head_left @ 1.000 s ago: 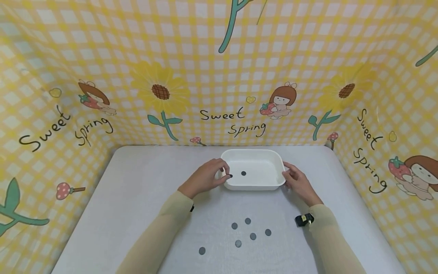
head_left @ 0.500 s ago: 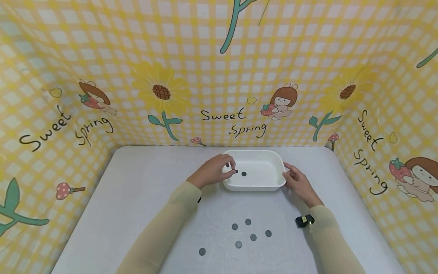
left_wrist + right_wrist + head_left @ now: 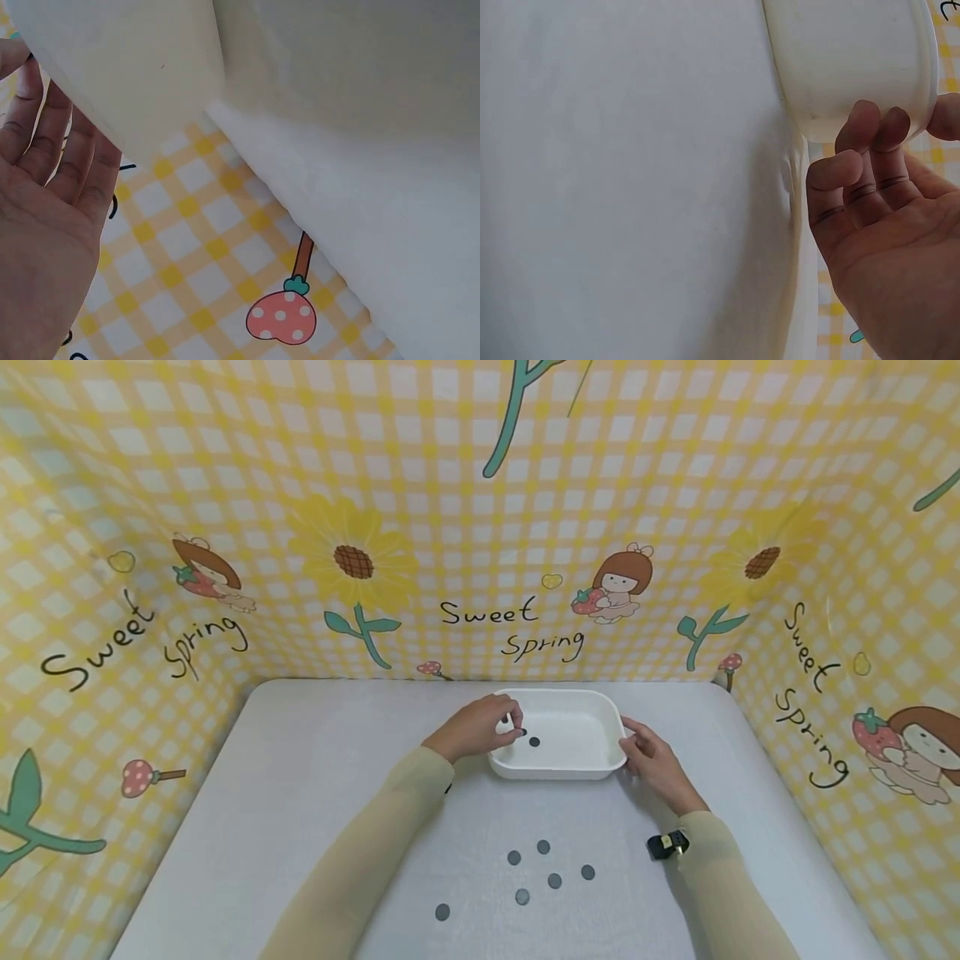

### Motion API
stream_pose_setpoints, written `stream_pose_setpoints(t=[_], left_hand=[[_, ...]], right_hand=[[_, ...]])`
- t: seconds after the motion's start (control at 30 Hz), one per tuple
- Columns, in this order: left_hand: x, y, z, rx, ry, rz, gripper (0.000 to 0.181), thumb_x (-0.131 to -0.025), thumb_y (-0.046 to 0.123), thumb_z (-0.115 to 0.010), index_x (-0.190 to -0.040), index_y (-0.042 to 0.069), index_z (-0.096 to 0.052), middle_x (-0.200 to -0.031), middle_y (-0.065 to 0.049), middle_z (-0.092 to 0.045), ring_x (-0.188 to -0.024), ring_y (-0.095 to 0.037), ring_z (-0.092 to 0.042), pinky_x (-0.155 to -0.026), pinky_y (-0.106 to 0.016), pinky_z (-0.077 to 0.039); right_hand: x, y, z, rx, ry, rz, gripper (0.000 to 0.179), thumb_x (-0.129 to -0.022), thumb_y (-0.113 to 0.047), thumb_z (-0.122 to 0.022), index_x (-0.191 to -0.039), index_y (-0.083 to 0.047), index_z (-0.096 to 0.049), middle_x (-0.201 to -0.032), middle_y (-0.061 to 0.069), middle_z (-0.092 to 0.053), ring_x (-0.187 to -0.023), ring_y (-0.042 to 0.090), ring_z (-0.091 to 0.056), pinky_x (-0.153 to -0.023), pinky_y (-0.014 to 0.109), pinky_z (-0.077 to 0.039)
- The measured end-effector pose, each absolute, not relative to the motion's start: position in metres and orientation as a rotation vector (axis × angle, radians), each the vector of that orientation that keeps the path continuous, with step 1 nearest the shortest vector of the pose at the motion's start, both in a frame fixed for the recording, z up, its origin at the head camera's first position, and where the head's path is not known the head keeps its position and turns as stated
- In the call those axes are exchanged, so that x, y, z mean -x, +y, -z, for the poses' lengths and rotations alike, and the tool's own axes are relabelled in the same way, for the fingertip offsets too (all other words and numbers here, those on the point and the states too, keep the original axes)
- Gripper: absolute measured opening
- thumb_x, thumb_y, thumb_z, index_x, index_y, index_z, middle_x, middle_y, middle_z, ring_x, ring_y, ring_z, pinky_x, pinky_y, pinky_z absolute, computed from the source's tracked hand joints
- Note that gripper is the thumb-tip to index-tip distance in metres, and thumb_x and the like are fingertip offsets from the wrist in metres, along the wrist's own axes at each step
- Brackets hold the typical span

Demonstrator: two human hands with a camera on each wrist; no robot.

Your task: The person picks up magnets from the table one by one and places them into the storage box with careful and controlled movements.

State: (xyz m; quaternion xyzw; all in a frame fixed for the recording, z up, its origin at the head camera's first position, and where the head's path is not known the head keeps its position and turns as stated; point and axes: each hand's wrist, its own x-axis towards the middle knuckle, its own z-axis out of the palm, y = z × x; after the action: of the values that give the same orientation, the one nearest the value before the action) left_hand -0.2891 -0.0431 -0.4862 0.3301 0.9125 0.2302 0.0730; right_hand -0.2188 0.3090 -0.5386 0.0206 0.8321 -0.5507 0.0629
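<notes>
Left hand [image 3: 476, 727]: thumb and index tips together, clamped on a small dark disc [image 3: 523, 732]. It reaches over the near-left end of the white tray [image 3: 558, 773], fingertips past the rim, disc above the tray's inside. Back of that hand faces up, index bent into an arch down to the thumb. Left wrist view has the other fingers long and slightly spread, tips hidden behind the tray wall. Can't tell whether the hand touches the rim.

Left forearm, in a pale left sleeve [image 3: 375, 852], slants forward and toward the right hand [image 3: 651, 756].

Right hand: gripping the opposite end of the tray, thumb at the rim, fingers bent around the outside. Right wrist view shows its palm, with fingertips up by the outer wall and one finger curled lower. Forearm in the right sleeve [image 3: 738, 889] angles inward; black device [image 3: 667, 844] at the wrist.

Second disc [image 3: 534, 742] lies flat in the tray, just beside the left hand's pinch on the side facing the right hand. Six more discs [image 3: 554, 881] lie on the tabletop [image 3: 315, 768], nearer the person than both hands, between the forearms: five loosely grouped, one off by the left sleeve. Checked cloth [image 3: 480, 510] stands beyond both hands.
</notes>
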Motion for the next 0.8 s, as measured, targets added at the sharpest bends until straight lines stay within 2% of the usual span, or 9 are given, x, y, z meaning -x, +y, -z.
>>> stream_pose_setpoints(t=[0.33,0.8], left_hand=[[0.292,-0.026,0.49,-1.139,2.747,-0.508,0.009,-0.102,0.025,-0.076,-0.101,0.022,-0.068,-0.113,0.002,-0.069,-0.107,-0.017,-0.06,-0.097,-0.037,-0.052],[0.299,-0.017,0.502,-1.034,2.732,-0.327,0.009,-0.103,0.03,-0.075,-0.099,0.024,-0.068,-0.102,0.008,-0.064,-0.097,-0.015,-0.055,-0.091,-0.033,-0.05]], right_hand=[[0.22,0.309,0.54,-0.083,2.506,1.665,0.058,-0.114,-0.034,-0.057,-0.166,-0.017,-0.04,-0.105,0.014,-0.058,-0.083,0.019,-0.057,-0.071,0.03,-0.048],[0.22,0.31,0.54,-0.074,2.478,1.696,0.055,-0.114,-0.029,-0.056,-0.165,-0.017,-0.04,-0.106,0.014,-0.058,-0.082,0.02,-0.057,-0.071,0.03,-0.049]])
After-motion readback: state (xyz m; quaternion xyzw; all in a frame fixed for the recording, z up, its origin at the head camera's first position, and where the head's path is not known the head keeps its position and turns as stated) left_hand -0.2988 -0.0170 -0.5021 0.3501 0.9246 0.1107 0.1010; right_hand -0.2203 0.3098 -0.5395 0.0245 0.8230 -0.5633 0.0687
